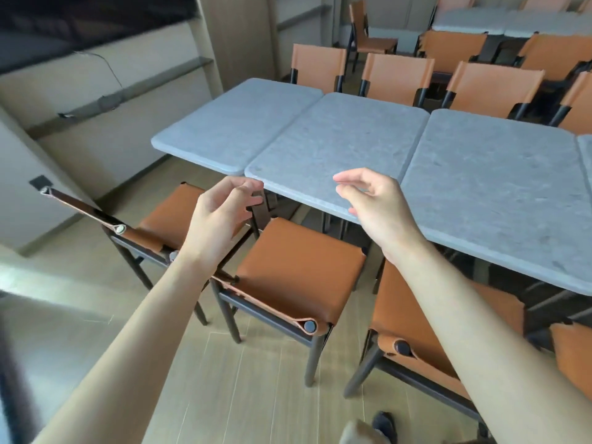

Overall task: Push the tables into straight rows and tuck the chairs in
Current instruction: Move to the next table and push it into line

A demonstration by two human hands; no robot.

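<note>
My left hand (221, 209) hovered loose, holding nothing, at the middle grey table's (336, 149) near-left corner | right hand (374, 203) likewise over its near edge | table ahead, long axis running away | tan chair (298, 267) untucked below.

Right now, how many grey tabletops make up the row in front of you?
4: the leftmost table, set slightly back; the second table, under both hands; the third table; and a sliver of a fourth table at the right edge. More may continue out of view.
</note>
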